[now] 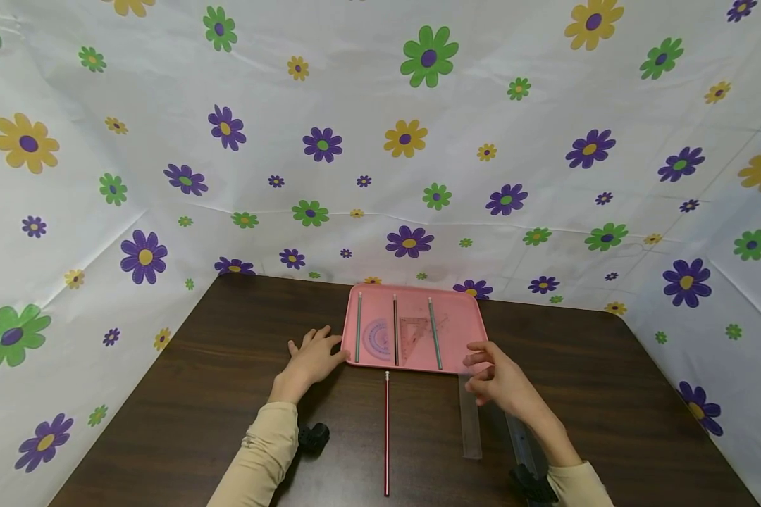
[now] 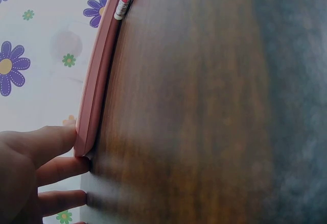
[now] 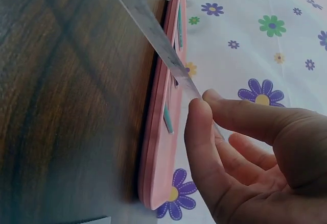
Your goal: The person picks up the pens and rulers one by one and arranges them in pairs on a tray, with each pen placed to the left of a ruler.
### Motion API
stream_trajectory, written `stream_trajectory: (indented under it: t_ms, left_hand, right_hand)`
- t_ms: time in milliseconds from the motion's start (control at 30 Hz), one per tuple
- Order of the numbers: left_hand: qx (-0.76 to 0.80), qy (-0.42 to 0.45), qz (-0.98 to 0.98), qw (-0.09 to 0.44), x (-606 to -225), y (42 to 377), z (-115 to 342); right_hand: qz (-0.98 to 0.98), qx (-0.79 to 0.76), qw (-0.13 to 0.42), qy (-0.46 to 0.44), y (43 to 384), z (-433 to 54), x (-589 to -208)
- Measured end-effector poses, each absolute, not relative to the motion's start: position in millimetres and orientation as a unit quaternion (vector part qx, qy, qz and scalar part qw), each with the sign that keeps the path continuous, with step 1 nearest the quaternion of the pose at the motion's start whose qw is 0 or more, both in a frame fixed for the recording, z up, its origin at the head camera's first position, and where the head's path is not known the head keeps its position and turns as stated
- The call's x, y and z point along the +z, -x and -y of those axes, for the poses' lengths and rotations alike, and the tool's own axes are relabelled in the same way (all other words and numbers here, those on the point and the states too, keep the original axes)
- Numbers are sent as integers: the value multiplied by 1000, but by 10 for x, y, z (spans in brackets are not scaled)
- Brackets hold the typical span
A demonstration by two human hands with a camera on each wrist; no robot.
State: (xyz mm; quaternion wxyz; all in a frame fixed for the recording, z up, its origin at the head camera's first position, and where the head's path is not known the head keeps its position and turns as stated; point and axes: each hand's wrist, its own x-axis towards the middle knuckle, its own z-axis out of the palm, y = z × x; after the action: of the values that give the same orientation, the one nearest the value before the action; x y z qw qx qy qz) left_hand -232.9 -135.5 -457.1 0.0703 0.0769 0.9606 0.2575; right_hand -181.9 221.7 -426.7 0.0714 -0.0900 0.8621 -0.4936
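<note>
A pink tray [image 1: 463, 331] lies on the table and bears green and dark pencils, a clear protractor [image 1: 375, 339] and a clear set square [image 1: 412, 331]. At the tray's front left corner is my left hand [image 1: 313, 359]; its thumb [image 2: 56, 140] touches the rim while the other fingers spread beside it. My right hand [image 1: 504, 384] pinches the end of a clear ruler [image 3: 153, 30] between thumb and fingers. The ruler slants over the tray's front right edge. A red pencil [image 1: 387, 436] lies upright in view before the tray, its eraser end close to the rim.
Under my right forearm lies another clear strip [image 1: 521, 440], partly hidden by the arm. The dark wooden table [image 1: 196, 394] meets a white flowered sheet [image 1: 368, 105] at its back and sides. Black wrist mounts [image 1: 313, 438] sit at both wrists.
</note>
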Motion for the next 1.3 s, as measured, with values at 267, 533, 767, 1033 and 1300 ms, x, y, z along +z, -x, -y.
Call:
stream_trajectory:
  t_ms: [267, 533, 767, 1033, 1300]
  left_hand:
    - [257, -76, -961, 70, -4568, 2326, 1352]
    - [255, -77, -961, 70, -4554, 2321, 1343]
    - [256, -74, -961, 71, -4557, 2333, 1344]
    - [256, -74, -961, 70, -4574, 2335, 1364]
    - [257, -74, -961, 72, -4576, 2335, 1356]
  right_hand:
    - [-878, -469, 27, 90, 1869, -2193, -4273]
    - [-888, -452, 8, 81, 1924, -2165, -4252]
    - [-897, -437, -17, 70, 2006, -2148, -4261]
    - [-900, -430, -40, 52, 2116, -2119, -4272]
    - [-900, -430, -49, 47, 2213, -2116, -4266]
